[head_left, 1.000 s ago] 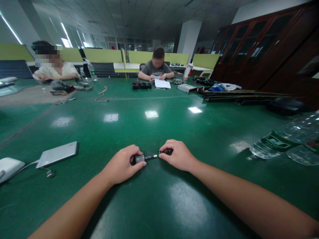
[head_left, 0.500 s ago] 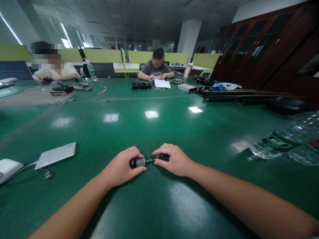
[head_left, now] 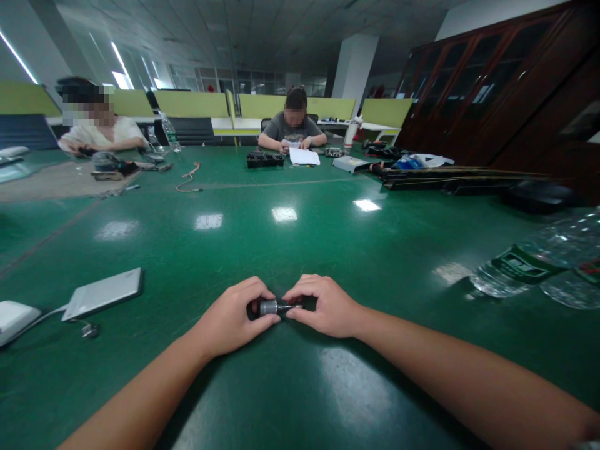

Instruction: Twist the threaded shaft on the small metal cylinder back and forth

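A small grey metal cylinder (head_left: 269,307) with a thin dark shaft, ridged like a screw or drill bit, lies level just above or on the green tabletop. My left hand (head_left: 234,317) is curled round the cylinder, its thumb and index finger on either side. My right hand (head_left: 330,306) has thumb and index finger closed about the shaft near the cylinder, and the shaft's bright tip points into that palm. Both hands rest low over the table, fingertips almost meeting. The cylinder's far end is hidden inside my left hand.
A flat silver box (head_left: 103,294) with a white cable and a white block (head_left: 17,320) lie at left. A clear water bottle (head_left: 522,269) lies at right. Across the green table (head_left: 262,240) sit two people, near a black tray (head_left: 265,160), papers (head_left: 304,156) and long dark bars (head_left: 435,179).
My right thumb and index finger have moved left along the shaft, from its tip towards the cylinder. My left hand and the cylinder have shifted slightly right.
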Action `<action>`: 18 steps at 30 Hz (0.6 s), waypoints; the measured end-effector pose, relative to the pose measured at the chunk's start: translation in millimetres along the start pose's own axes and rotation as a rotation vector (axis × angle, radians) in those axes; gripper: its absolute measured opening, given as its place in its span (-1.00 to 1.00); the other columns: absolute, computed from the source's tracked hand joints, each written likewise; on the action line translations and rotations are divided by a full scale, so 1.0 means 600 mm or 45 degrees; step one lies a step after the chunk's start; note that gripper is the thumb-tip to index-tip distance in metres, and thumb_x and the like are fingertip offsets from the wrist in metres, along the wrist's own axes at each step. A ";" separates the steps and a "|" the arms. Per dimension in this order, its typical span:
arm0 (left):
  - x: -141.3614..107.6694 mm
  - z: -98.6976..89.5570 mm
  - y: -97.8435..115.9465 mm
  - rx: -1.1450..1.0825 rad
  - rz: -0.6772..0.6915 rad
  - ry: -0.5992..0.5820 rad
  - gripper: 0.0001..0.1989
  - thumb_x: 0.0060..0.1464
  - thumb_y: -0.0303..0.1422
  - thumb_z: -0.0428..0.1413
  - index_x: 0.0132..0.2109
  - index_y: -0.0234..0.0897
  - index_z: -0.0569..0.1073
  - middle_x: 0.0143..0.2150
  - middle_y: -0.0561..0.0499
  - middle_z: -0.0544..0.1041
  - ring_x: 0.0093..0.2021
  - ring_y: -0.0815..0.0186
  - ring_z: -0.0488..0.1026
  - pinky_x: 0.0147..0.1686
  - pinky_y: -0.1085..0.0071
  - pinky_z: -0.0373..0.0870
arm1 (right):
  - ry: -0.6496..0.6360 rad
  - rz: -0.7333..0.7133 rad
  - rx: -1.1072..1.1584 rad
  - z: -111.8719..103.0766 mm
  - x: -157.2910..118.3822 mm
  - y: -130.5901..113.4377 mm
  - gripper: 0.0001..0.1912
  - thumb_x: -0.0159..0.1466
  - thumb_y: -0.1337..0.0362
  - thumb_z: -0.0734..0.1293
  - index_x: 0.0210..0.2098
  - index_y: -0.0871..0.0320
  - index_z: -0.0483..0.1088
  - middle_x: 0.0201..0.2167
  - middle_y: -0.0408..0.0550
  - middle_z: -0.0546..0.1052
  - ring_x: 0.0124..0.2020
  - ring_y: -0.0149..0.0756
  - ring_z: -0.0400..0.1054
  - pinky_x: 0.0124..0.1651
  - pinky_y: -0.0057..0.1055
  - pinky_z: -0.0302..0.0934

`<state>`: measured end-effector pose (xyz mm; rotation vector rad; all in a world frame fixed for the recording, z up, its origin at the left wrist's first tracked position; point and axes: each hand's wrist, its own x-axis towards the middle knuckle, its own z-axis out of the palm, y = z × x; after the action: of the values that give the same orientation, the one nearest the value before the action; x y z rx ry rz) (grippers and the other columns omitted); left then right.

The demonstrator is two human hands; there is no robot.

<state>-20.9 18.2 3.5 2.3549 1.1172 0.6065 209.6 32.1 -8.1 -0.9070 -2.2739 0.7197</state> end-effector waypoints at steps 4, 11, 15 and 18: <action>0.002 0.002 0.001 0.011 -0.060 0.008 -0.81 0.08 -0.28 0.22 -0.17 -0.26 0.50 -0.31 0.01 0.47 -0.34 0.31 0.41 -0.34 0.42 0.32 | -0.041 -0.011 -0.035 0.000 -0.001 0.001 -0.75 0.13 0.34 0.45 -0.17 0.11 0.54 -0.27 -0.06 0.60 -0.21 -0.25 0.42 -0.08 -0.29 0.24; 0.005 0.007 0.006 0.007 -0.095 0.004 -0.80 0.06 -0.27 0.23 -0.19 -0.26 0.50 -0.31 0.01 0.49 -0.34 0.30 0.43 -0.34 0.42 0.31 | -0.079 -0.007 -0.075 0.005 -0.001 0.007 -0.75 0.15 0.35 0.45 -0.15 0.10 0.54 -0.26 -0.07 0.58 -0.18 -0.25 0.42 -0.04 -0.26 0.19; 0.005 0.009 0.008 0.018 -0.077 0.008 -0.82 0.07 -0.27 0.22 -0.22 -0.27 0.48 -0.32 0.02 0.47 -0.35 0.31 0.41 -0.36 0.42 0.30 | -0.083 -0.025 -0.085 0.005 0.000 0.006 -0.78 0.17 0.35 0.44 -0.17 0.11 0.53 -0.26 -0.08 0.58 -0.17 -0.25 0.42 -0.03 -0.27 0.18; 0.005 0.010 0.009 0.027 -0.071 0.013 -0.83 0.07 -0.27 0.22 -0.23 -0.27 0.47 -0.33 0.02 0.46 -0.35 0.31 0.41 -0.36 0.42 0.29 | -0.090 -0.024 -0.089 0.004 0.001 0.004 -0.80 0.17 0.35 0.44 -0.19 0.10 0.53 -0.27 -0.08 0.58 -0.19 -0.26 0.42 -0.04 -0.28 0.18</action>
<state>-12.4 16.3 2.7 2.3327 1.1951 0.5898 208.8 33.5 -11.2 -0.9041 -2.3799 0.6781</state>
